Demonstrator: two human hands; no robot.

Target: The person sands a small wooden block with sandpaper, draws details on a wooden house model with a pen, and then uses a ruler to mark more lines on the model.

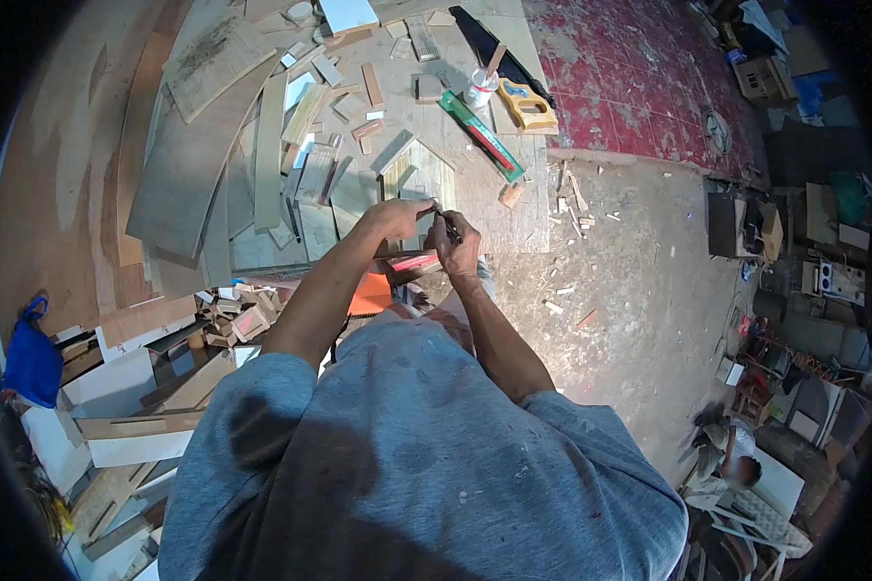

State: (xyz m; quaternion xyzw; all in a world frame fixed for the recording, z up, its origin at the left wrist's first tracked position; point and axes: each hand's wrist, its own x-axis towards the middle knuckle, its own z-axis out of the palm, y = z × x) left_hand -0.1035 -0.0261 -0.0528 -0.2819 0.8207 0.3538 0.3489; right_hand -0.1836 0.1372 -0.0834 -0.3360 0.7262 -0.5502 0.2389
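Note:
My right hand (458, 244) is closed around a dark pen-like tool (450, 229), its upper end pointing toward my left fingertips. Close beside it, my left hand (395, 220) is closed, thumb and forefinger pressed together near the tool's tip. What those fingers hold, if anything, is too small to make out. Both hands are at the near edge of the workbench (518, 218). Just beyond them lies a house-shaped wooden piece (439, 172) with a peaked top and light strips along its edges.
A green-and-red package (482, 137), a yellow-handled saw (528, 105) and a white pot (479, 89) with a stick stand right. Wooden boards (189, 184) and offcuts crowd the left. Scraps litter the floor (620, 281). Another person (739, 470) is at lower right.

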